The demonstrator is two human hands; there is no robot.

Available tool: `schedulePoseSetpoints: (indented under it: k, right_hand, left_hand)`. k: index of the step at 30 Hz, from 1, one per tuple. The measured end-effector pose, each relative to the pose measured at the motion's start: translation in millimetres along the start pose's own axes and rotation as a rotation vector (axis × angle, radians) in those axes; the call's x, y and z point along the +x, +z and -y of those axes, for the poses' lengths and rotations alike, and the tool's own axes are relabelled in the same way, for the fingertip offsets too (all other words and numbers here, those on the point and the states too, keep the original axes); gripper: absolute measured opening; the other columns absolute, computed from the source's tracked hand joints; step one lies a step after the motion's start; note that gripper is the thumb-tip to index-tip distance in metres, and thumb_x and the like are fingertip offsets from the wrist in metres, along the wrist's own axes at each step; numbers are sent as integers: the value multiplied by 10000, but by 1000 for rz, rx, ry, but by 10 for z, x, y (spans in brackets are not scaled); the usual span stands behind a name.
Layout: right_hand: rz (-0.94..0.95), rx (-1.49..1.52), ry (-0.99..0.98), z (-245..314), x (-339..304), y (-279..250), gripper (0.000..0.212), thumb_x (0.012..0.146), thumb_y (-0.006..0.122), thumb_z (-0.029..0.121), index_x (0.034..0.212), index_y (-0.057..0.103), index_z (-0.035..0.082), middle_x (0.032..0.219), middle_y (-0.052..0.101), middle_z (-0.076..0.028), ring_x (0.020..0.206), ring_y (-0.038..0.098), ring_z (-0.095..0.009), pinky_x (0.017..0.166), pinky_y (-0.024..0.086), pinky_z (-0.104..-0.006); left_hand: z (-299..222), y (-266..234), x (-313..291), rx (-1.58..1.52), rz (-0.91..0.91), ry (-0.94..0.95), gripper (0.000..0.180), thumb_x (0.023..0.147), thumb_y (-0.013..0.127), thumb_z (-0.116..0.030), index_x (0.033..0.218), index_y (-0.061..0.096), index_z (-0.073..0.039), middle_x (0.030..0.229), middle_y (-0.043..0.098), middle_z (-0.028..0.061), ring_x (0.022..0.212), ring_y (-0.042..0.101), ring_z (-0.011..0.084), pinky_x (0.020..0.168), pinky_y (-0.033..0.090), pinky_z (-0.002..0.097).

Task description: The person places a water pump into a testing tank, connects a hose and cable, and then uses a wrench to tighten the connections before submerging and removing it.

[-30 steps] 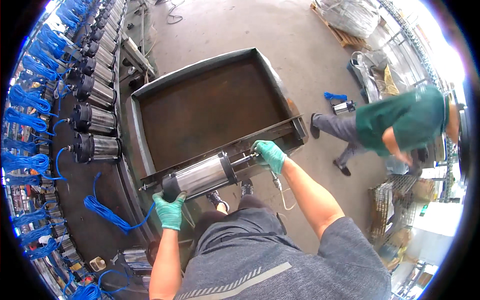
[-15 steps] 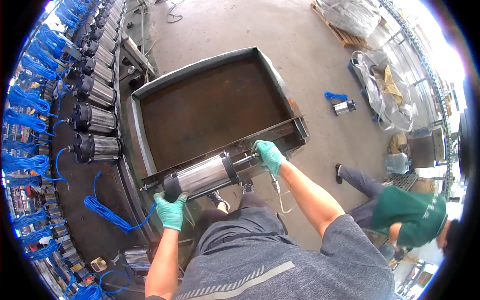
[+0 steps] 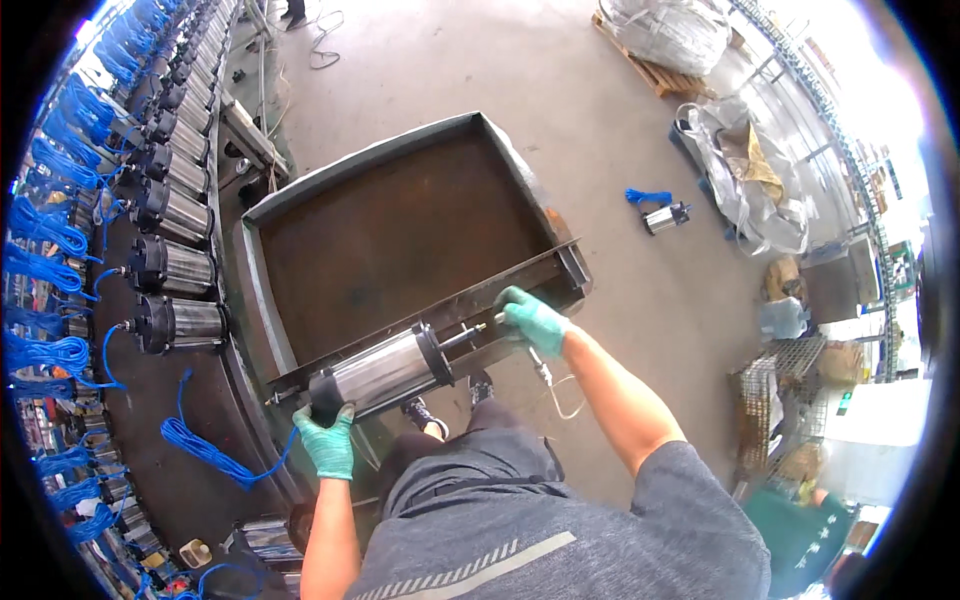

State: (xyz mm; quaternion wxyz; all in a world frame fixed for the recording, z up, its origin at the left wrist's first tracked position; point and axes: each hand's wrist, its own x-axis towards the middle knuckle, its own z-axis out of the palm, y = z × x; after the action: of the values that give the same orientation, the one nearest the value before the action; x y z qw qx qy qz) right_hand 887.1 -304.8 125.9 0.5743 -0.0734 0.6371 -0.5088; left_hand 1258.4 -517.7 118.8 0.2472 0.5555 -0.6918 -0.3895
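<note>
In the head view, the dark end of a metal cylinder [image 3: 390,364] is touched by the gloved left hand [image 3: 328,442]. The left thumb and fingers are spread apart against this end; whether they are clamped on it cannot be told. The cylinder is located between the two hands, lying slantwise, its dark end at the left fingers and its shaft [image 3: 463,338] pointed toward the right fingertips.

The fingers of the gloved right hand [image 3: 533,322] are curled around a hose fitting [image 3: 541,371]. A short metal tip is seen at the right fingertips, just beside the shaft's end and apart from it. A thin pale hose [image 3: 562,405] is seen hanging below the right fingers.

A dark rail [image 3: 525,272] is observed just beyond the right fingers, and a wide brown tray [image 3: 370,215] is placed beyond both sets of fingers. To the left of the left fingers, a blue cable [image 3: 208,452] is laid on a dark surface, its end led toward them. Farther to their left, similar cylinders [image 3: 182,324] are lined up. Well to the right of the right fingers, another cylinder [image 3: 667,218] is set on the floor.
</note>
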Motion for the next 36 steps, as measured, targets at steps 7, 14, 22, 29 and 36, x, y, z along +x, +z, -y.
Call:
schedulePoseSetpoints:
  k: [7,14,22,29,36]
  right_hand:
    - [-650,-1165,68,419,-29,-990,296,967,520,159,1211,530,-8,1170,680,-271,1083,660,-441,882,544,-490]
    - [-607,-1561,162,566,381,-1056,236,895,574,142,1020,761,69,1095,716,-227,1056,697,-388,888,567,-466]
    - [-879,-1440,-36,630,161,-632,446,968,604,363,1279,536,51,1144,680,-229,1110,647,-407,913,531,-504]
    - [-452,-945,-634,476,-9,1244,280,960,644,286,1079,662,34,1064,661,-206,959,647,-387,867,517,-450]
    - [-543,-1293,-817,104,127,2153,251,893,657,244,1078,652,75,1155,634,-171,1094,561,-411,957,463,-494]
  left_hand:
    - [59,-4,11,-66,29,-28,644,731,917,-167,1189,492,-11,1086,631,125,982,600,224,922,493,366]
    - [-18,-40,4,141,0,-9,708,698,924,-231,1229,518,2,1130,648,182,1018,632,301,937,503,417]
    - [-17,-210,50,77,121,-30,652,757,899,-292,1198,510,-10,1064,689,197,960,679,282,865,542,408]
    - [391,-944,789,751,-73,352,393,881,684,-181,1260,620,-100,1162,606,155,1093,580,324,954,462,472]
    - [418,-1056,1390,1100,587,435,238,960,592,-266,1152,657,-142,1059,667,161,980,664,360,827,525,493]
